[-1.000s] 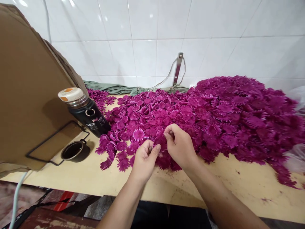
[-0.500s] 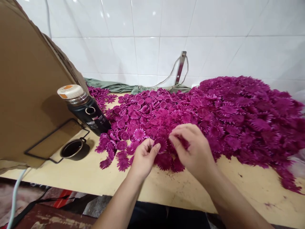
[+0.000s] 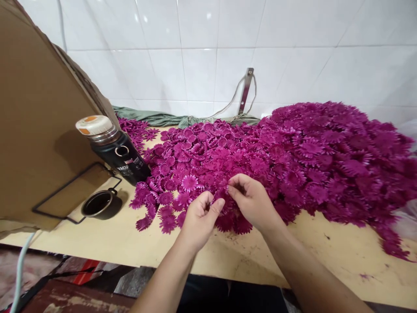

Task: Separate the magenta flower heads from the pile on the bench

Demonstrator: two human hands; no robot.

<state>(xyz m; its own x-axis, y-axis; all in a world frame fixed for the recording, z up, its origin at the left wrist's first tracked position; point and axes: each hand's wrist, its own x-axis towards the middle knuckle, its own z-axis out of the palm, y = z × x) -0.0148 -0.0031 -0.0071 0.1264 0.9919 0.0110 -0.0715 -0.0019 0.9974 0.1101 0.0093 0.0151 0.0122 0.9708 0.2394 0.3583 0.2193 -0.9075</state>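
A wide heap of magenta artificial flowers [image 3: 312, 152] covers much of the table, with flat, toothed petals. My left hand [image 3: 201, 219] is closed in a pinch at the heap's near edge, thumb pressed towards the curled fingers; what lies in it is hidden. Just to the right, my right hand [image 3: 252, 201] pinches thumb and forefinger together at the edge of a magenta flower [image 3: 223, 188]. The fingertips of both hands are close together but apart. One lighter flower [image 3: 190, 183] lies face up left of my hands.
On the left, a black vacuum flask [image 3: 120, 152] with a white lid leans beside a dark cup [image 3: 101, 204]. A large cardboard sheet [image 3: 42, 117] and a black wire frame [image 3: 70, 182] stand there too. Green cloth [image 3: 146, 115] runs along the tiled wall [image 3: 198, 74]. The wooden table [image 3: 130, 248] has its edge near me.
My right hand has moved left and slightly down, closer to my left hand, and its fingertips have come together. My left hand has shifted slightly right. The view has shifted a little.
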